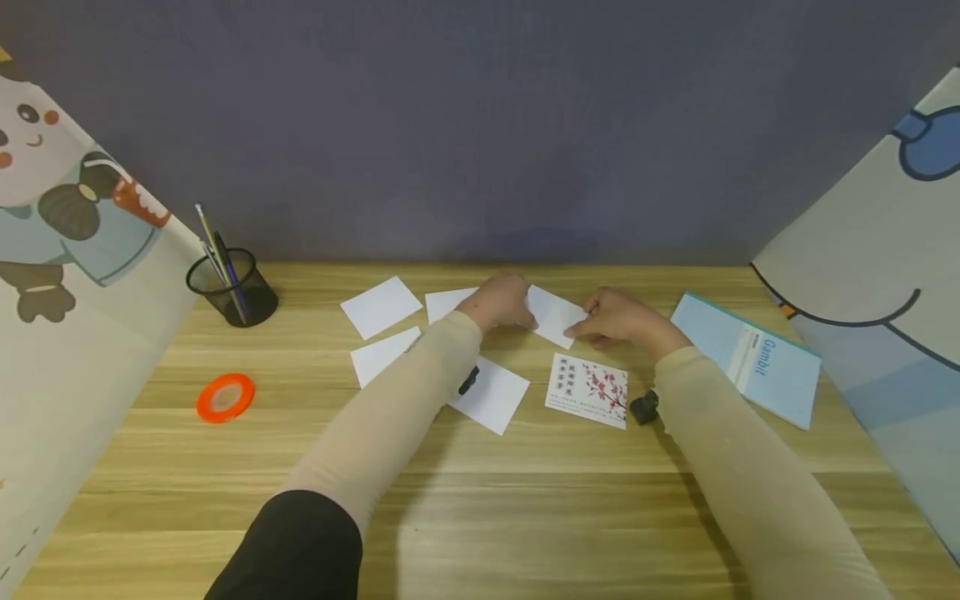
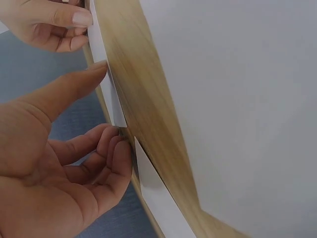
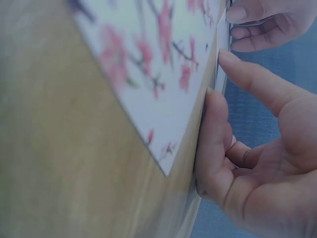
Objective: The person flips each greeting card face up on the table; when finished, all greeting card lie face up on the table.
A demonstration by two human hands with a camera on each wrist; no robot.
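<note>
Between my two hands a blank white card (image 1: 553, 315) lies at the back of the wooden table. My left hand (image 1: 501, 302) holds its left edge, thumb on the card and the other fingers curled beside it (image 2: 74, 163). At the card's right corner, my right hand (image 1: 622, 317) pinches with thumb and forefinger; the exact contact is partly hidden in the right wrist view. Just in front lies a card printed with pink blossoms and dark characters (image 1: 588, 392). Several more blank white cards (image 1: 381, 307) lie to the left, some partly covered by my left arm.
A black mesh pen holder (image 1: 255, 298) with pens stands at the back left. An orange roll of tape (image 1: 207, 402) lies in front of it. On the right rests a light blue "Gambit" pack (image 1: 786, 379). A dark panel (image 1: 480, 133) borders the table's back edge.
</note>
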